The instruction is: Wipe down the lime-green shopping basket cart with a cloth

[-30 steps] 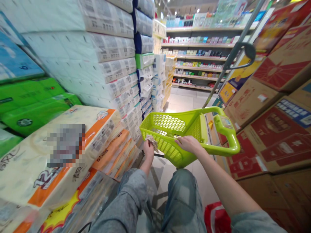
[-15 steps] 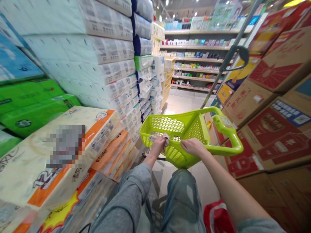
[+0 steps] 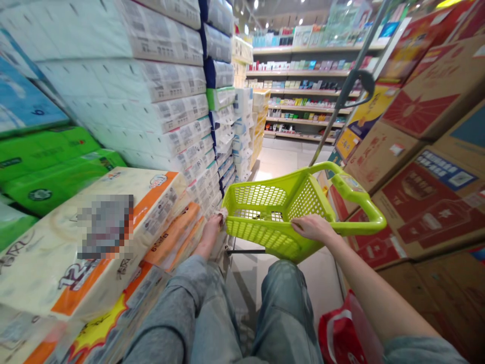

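A lime-green plastic shopping cart basket (image 3: 261, 241) with perforated walls stands in front of my knees. My right hand (image 3: 312, 227) is closed over its near rim, towards the handle (image 3: 375, 220). At the basket's left end, my left hand (image 3: 212, 227) pinches a crumpled whitish cloth (image 3: 224, 214) against or beside the outer corner. The fingertips of that hand are partly hidden, and whether the cloth is paper or fabric I cannot tell.
Wrapped tissue packs (image 3: 151, 202) and a tall stack of white packs (image 3: 170, 81) line my left. Cardboard cartons (image 3: 428, 202) rise on the right. A grey pole (image 3: 341, 96) stands behind the cart, and a red bag (image 3: 335, 328) lies by my right leg.
My left hand has moved left with the cloth, from inside the basket to its outer left end. My right hand stays on the near rim; basket and hand appear slightly further right.
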